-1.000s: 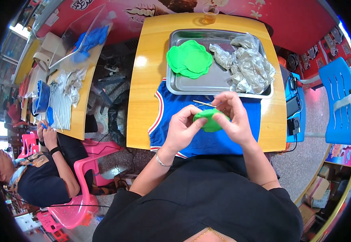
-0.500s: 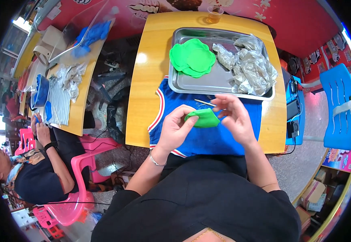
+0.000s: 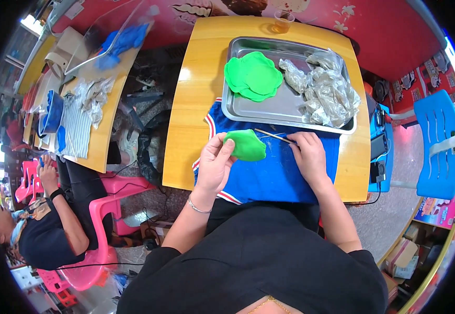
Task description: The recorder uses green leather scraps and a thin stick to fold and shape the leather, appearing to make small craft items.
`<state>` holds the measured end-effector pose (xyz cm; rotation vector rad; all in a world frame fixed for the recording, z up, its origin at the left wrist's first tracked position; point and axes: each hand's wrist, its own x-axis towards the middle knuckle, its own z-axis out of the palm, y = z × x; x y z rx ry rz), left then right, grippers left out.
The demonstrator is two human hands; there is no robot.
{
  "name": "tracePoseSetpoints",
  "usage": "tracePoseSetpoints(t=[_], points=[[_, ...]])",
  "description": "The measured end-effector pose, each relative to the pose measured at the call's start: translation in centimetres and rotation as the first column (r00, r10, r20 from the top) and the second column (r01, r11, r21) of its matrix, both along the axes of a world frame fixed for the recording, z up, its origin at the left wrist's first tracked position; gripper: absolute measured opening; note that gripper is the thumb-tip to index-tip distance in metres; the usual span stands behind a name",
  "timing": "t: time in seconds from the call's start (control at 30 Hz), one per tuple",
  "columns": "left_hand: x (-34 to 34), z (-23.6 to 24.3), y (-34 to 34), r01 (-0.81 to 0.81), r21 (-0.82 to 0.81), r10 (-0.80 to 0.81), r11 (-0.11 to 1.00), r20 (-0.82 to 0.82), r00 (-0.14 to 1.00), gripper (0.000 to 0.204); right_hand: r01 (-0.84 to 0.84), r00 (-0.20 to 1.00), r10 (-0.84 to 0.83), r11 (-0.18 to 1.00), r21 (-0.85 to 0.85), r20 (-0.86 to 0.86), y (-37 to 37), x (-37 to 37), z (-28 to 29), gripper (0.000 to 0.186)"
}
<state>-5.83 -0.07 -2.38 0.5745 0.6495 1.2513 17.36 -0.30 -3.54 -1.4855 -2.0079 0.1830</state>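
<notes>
My left hand [image 3: 215, 161] pinches a soft, bright green flat piece [image 3: 247, 146] by its left edge, held above a blue cloth with striped red and white trim [image 3: 269, 183]. To its right, my right hand [image 3: 310, 154] is low over the cloth, its fingers closed on the right end of a thin wooden stick [image 3: 271, 135]. The stick slants across the cloth just below the tray. Several flat green rounds [image 3: 256, 76] with wavy edges lie overlapped in the left part of a metal tray [image 3: 261, 112].
Crumpled clear plastic bags [image 3: 329, 94] with greyish contents fill the tray's right side. Behind the tray stands a cup of amber liquid [image 3: 282, 22]. A blue chair [image 3: 438, 141] is at right. On the left, another person [image 3: 55, 225] sits on a pink chair [image 3: 104, 209] by a second table.
My right hand has left the green piece and come down to the stick on the cloth. The left hand has moved slightly left with the piece, which now hangs flatter and more spread.
</notes>
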Motion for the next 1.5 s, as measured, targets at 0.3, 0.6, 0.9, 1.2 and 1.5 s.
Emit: tracePoseSetpoints(t=[0.3,0.6,0.9,1.2,1.5], points=[[-0.8,0.5,0.3,-0.044,0.085,0.051,0.995,-0.084,0.995,0.013,0.04,0.963,-0.052,0.998,-0.053,-0.263,-2.0,-0.8,3.1,0.017],[0.3,1.8,0.6,-0.085,0.126,0.098,0.988,-0.101,0.99,0.012,-0.142,0.895,0.07,0.981,-0.133,-0.44,-4.3,-1.5,5.0,0.02],[1.1,1.2,0.3,-0.023,0.466,0.237,0.885,-0.407,0.882,0.028,-0.186,0.885,0.114,0.975,-0.118,-0.451,-3.5,-3.6,5.7,0.02],[1.8,2.2,-0.2,-0.026,0.505,0.259,0.863,-0.398,0.88,0.045,-0.329,0.705,0.035,0.901,-0.283,-0.708,-3.2,-5.3,5.0,0.013],[2.5,3.3,-0.2,-0.061,0.588,0.368,0.806,-0.419,0.83,0.042,-0.315,0.684,-0.018,0.894,-0.318,-0.729,-3.8,-5.3,5.2,0.01]])
